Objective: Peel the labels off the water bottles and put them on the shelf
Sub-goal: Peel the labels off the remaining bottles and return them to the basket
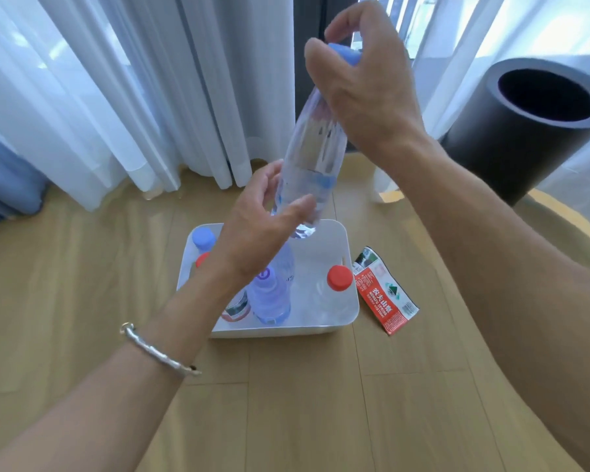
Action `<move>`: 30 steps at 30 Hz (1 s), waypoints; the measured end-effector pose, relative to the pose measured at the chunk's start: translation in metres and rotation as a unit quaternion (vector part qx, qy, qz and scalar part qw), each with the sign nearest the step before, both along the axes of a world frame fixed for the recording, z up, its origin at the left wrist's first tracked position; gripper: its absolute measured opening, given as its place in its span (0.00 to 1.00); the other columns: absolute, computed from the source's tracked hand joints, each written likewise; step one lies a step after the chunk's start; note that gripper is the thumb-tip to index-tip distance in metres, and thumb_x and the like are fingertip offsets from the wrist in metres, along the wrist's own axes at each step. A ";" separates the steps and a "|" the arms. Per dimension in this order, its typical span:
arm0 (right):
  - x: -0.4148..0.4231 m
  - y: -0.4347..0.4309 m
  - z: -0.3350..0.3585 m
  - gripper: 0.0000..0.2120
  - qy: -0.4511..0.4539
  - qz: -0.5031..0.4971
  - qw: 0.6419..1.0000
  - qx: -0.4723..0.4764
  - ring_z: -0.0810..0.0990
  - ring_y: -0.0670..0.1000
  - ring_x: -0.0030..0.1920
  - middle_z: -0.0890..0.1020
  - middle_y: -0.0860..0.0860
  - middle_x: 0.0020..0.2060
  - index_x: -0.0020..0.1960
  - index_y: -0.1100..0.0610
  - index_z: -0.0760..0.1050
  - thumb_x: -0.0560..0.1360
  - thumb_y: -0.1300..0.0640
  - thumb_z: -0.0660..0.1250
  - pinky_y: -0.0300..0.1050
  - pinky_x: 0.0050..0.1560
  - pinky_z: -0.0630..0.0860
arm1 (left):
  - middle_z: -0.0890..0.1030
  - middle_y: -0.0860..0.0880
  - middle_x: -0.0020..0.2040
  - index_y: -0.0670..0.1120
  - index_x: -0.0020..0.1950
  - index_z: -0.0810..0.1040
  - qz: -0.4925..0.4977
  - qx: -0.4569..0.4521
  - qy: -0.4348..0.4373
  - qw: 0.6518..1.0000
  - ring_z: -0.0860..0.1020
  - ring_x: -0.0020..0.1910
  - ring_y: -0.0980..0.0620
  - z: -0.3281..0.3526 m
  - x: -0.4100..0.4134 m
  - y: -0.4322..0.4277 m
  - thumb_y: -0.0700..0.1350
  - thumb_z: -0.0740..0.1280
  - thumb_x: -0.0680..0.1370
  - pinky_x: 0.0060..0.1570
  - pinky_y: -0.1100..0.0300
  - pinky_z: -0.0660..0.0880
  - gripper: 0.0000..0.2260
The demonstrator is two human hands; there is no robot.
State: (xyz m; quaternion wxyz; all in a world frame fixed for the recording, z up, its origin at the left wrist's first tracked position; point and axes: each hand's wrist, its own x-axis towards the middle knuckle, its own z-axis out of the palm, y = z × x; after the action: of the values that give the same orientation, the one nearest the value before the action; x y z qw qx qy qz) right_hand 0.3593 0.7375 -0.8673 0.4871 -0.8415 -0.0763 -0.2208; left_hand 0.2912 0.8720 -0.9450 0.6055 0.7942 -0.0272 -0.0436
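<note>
While lifted over the white bin [276, 330], one clear bottle [312, 148] hangs tilted, cap end uppermost. Its blue cap [344, 52] is pinched in the curled fingers of the right hand [365, 86].

The left hand [256, 233], with a silver bracelet [157, 350] on its wrist, brackets the bottle's lower part, thumb in front and fingers behind. Whether it grips cannot be told. A scrap of blue print shows on the bottle just above the thumb.

Bin, standing on the wooden floor [286, 403], contents:
- one blue-capped bottle [203, 238], far left corner
- one red-capped bottle [339, 277], right side
- one violet-tinted bottle [269, 294], lying at the front
- one labelled bottle, mostly hidden under the left wrist

Loose red label [384, 294]: flat on the floor, just beside the bin's right wall.

Black cylinder [511, 137]: open-topped, far right, against the white curtains [116, 97].
</note>
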 end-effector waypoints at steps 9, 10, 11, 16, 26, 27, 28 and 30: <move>-0.010 0.014 -0.010 0.14 0.081 0.047 0.994 0.049 0.82 0.41 0.34 0.79 0.45 0.37 0.48 0.51 0.71 0.75 0.40 0.65 0.39 0.39 0.80 | 0.83 0.57 0.45 0.57 0.52 0.69 -0.001 0.020 -0.016 1.000 0.83 0.40 0.61 0.015 -0.014 -0.003 0.47 0.77 0.68 0.39 0.70 0.78 0.20; -0.009 0.013 -0.013 0.15 0.095 0.051 0.992 0.062 0.83 0.44 0.37 0.81 0.48 0.38 0.48 0.51 0.71 0.75 0.39 0.65 0.42 0.41 0.82 | 0.84 0.56 0.46 0.57 0.52 0.69 0.001 0.031 -0.014 0.999 0.83 0.42 0.59 0.015 -0.014 -0.003 0.48 0.77 0.68 0.40 0.69 0.78 0.20; -0.008 0.012 -0.015 0.16 0.109 0.057 0.990 0.070 0.84 0.48 0.39 0.82 0.50 0.39 0.48 0.51 0.71 0.75 0.39 0.65 0.45 0.44 0.82 | 0.84 0.54 0.47 0.57 0.52 0.69 0.004 0.043 -0.011 0.999 0.83 0.44 0.57 0.012 -0.014 -0.002 0.49 0.77 0.68 0.43 0.67 0.79 0.20; -0.006 0.006 -0.026 0.17 0.128 0.042 0.991 0.006 0.81 0.44 0.35 0.83 0.48 0.35 0.44 0.54 0.74 0.77 0.40 0.62 0.38 0.39 0.77 | 0.79 0.53 0.58 0.50 0.67 0.70 0.009 0.093 0.006 0.996 0.79 0.55 0.54 0.008 -0.012 0.000 0.53 0.74 0.71 0.54 0.60 0.76 0.28; -0.004 -0.018 -0.075 0.18 0.198 -0.012 0.970 -0.140 0.75 0.51 0.46 0.77 0.50 0.47 0.56 0.55 0.73 0.77 0.41 0.62 0.43 0.43 0.68 | 0.73 0.53 0.69 0.50 0.70 0.70 -0.018 0.316 0.127 0.940 0.72 0.67 0.54 -0.035 -0.012 0.032 0.49 0.65 0.78 0.58 0.63 0.64 0.20; -0.007 -0.018 -0.086 0.18 0.225 -0.005 0.962 -0.153 0.75 0.51 0.46 0.77 0.51 0.47 0.57 0.55 0.72 0.77 0.41 0.62 0.43 0.43 0.68 | 0.73 0.53 0.69 0.51 0.70 0.71 -0.044 0.327 0.137 0.934 0.71 0.67 0.54 -0.040 -0.014 0.031 0.50 0.65 0.78 0.57 0.64 0.64 0.20; -0.010 -0.018 -0.096 0.19 0.251 0.000 0.953 -0.168 0.74 0.52 0.46 0.76 0.51 0.47 0.57 0.55 0.72 0.77 0.41 0.63 0.44 0.43 0.67 | 0.73 0.53 0.69 0.51 0.70 0.71 -0.066 0.338 0.143 0.928 0.72 0.67 0.54 -0.044 -0.016 0.029 0.50 0.65 0.78 0.57 0.65 0.64 0.20; -0.015 -0.018 -0.117 0.19 0.293 0.006 0.937 -0.190 0.74 0.52 0.46 0.76 0.51 0.48 0.57 0.55 0.72 0.77 0.41 0.64 0.44 0.43 0.67 | 0.74 0.52 0.68 0.51 0.70 0.70 -0.101 0.369 0.151 0.911 0.72 0.65 0.51 -0.048 -0.017 0.024 0.51 0.64 0.78 0.56 0.63 0.66 0.20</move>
State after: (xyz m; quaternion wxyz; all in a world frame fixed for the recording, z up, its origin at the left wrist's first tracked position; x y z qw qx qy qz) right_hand 0.3447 0.7193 -0.9847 0.3203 -0.9453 0.0238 0.0572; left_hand 0.2737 0.8960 -0.9929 0.2584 0.9381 0.0022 -0.2308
